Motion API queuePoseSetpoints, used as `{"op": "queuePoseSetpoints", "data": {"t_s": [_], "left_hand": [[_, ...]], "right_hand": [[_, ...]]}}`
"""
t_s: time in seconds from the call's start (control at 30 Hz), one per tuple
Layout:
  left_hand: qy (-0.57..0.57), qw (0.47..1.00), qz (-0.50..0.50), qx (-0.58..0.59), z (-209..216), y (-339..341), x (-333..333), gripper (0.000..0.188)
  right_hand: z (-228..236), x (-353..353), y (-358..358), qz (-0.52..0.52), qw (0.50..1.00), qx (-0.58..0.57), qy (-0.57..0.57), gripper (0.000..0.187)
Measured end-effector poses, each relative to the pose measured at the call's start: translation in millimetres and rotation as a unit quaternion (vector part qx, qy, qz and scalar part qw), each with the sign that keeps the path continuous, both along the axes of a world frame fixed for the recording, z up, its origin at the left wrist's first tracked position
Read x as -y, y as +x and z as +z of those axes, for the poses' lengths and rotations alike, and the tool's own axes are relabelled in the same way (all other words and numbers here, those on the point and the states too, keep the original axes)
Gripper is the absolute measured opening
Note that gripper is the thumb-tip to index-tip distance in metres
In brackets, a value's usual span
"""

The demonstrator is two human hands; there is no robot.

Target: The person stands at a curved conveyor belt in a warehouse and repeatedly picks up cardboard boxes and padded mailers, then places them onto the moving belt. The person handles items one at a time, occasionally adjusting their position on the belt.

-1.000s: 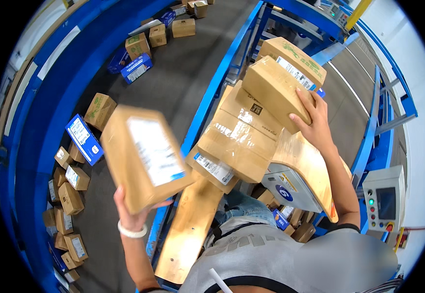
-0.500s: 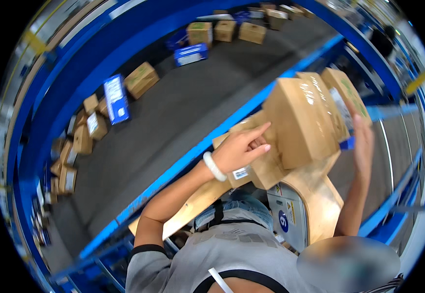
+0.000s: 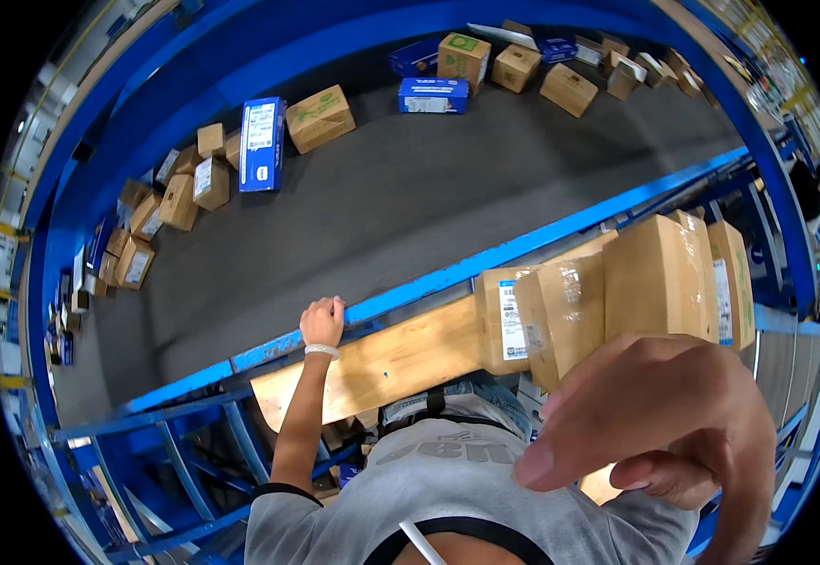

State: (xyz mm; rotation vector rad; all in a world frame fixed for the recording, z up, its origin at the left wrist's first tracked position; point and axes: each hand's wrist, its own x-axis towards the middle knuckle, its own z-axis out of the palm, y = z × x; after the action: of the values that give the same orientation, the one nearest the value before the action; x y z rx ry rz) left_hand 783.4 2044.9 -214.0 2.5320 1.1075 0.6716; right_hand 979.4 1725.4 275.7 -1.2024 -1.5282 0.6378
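My left hand (image 3: 321,322), with a pale bracelet at the wrist, is closed over the edge of the blue conveyor rail (image 3: 448,281). Close to the camera, my right hand (image 3: 664,414) looms large, its fingers bent and apart with nothing visible between them. Behind it, several brown cardboard boxes stand in a row on a wooden ledge (image 3: 401,350). The left box (image 3: 495,325) bears a white and blue label. Beside it are a taped box (image 3: 565,306), a larger box (image 3: 650,273) and a labelled box (image 3: 735,282) at the right end. My right hand hides some lower parts of them.
Beyond the rail runs a wide dark conveyor belt (image 3: 382,198). Brown cartons and blue boxes (image 3: 261,146) line its far side along a blue wall (image 3: 335,38). Metal framework (image 3: 184,461) lies at the lower left. Another person (image 3: 810,188) is at the far right.
My left hand has left the boxes and moved left to the rail. My right hand has come away from the boxes toward the camera. The view has turned, and the boxes now stand in a row.
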Motion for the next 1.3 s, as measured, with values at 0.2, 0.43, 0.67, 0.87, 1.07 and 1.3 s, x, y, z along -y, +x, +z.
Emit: {"op": "queuePoseSetpoints", "data": {"t_s": [0.2, 0.43, 0.67, 0.87, 1.07, 1.3], "left_hand": [[-0.018, 1.0, 0.0, -0.025, 1, 0, -9, 0.033], [-0.126, 0.988, -0.05, -0.068, 14, 42, -18, 0.028], [-0.368, 0.91, -0.18, -0.064, -30, 167, -133, 0.038], [-0.132, 0.958, -0.23, -0.107, -84, 325, -299, 0.07], [0.036, 0.953, -0.262, -0.145, -34, 579, -394, 0.109], [0.116, 0.959, -0.237, -0.105, -79, 694, -419, 0.111]], "right_hand": [[0, -42, 18, 0.018, 1.0, -0.002, -0.021, 0.024], [4, -147, 138, -0.008, 0.954, 0.212, -0.21, 0.057], [-204, -257, 437, -0.215, 0.796, 0.234, -0.515, 0.107], [-408, -366, 561, -0.396, 0.863, 0.055, -0.311, 0.131], [-502, -465, 662, -0.445, 0.875, 0.076, -0.175, 0.144], [-510, -569, 710, -0.479, 0.866, 0.144, 0.01, 0.159]]}}
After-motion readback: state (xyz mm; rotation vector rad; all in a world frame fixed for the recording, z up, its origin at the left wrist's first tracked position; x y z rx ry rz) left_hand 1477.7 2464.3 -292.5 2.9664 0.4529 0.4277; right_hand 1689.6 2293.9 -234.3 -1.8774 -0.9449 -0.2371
